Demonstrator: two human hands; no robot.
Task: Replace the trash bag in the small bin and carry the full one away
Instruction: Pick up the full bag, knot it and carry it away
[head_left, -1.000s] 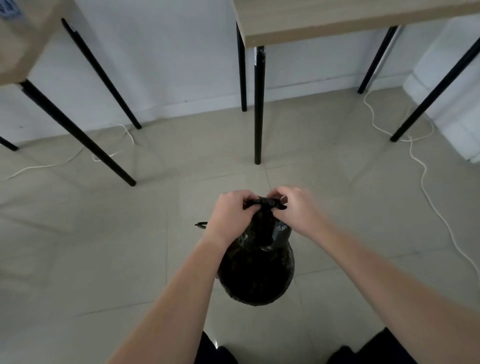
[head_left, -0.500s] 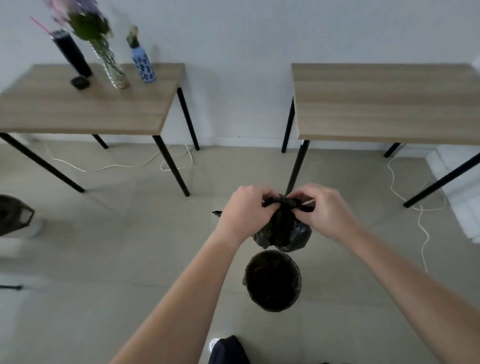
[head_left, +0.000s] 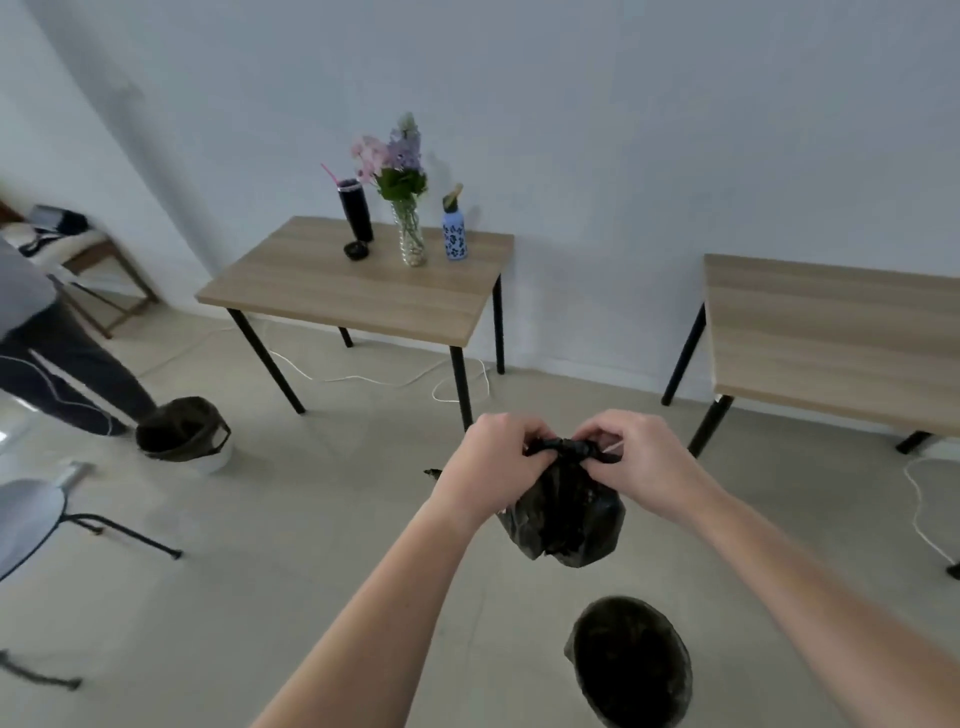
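A full black trash bag (head_left: 569, 512) hangs in the air in front of me, knotted at the top. My left hand (head_left: 493, 465) grips the left side of the knot and my right hand (head_left: 641, 462) pinches its right side. Below the bag, on the floor at the bottom right, stands the small bin (head_left: 631, 662) lined with a dark bag. A second bin (head_left: 182, 431) with a dark liner sits on the floor at the left.
A wooden table (head_left: 358, 291) holds a black tumbler (head_left: 356, 210), a vase of flowers (head_left: 408, 218) and a blue bottle (head_left: 454, 231). Another table (head_left: 831, 332) is at the right. White cables (head_left: 363, 379) cross the floor. A person's legs (head_left: 57, 364) and a stool (head_left: 31, 514) are at the left.
The view has tilted up and swung left, showing more of the room. The bag has risen clear above the small bin. Both hands stay on the knot.
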